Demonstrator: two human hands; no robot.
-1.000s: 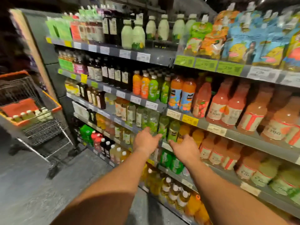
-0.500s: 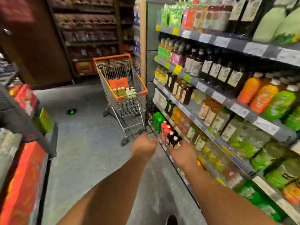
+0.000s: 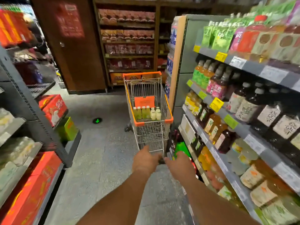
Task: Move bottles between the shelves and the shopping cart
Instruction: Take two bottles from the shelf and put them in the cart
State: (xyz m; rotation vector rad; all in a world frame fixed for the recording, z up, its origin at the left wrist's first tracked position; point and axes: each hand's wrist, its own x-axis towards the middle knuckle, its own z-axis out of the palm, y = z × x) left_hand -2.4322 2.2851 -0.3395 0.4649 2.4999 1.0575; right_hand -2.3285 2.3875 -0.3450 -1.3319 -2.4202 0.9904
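A wire shopping cart with an orange rim stands ahead in the aisle, close to the end of the drinks shelves on my right. Several bottles stand upright in a row inside it, green ones on the left and two white ones on the right. My left hand and my right hand are stretched forward side by side, low in front of the cart's underframe. I see their backs. The fingers hang loosely curled and no bottle shows in either hand.
Shelves with red and green boxes line the left side of the aisle. A brown door and a wooden rack of packaged goods close the far end. A green floor light glows left of the cart.
My view has swung left, from facing the drinks shelf to looking down the aisle at the cart. Both hands left the shelf's green bottles and now point at the cart.
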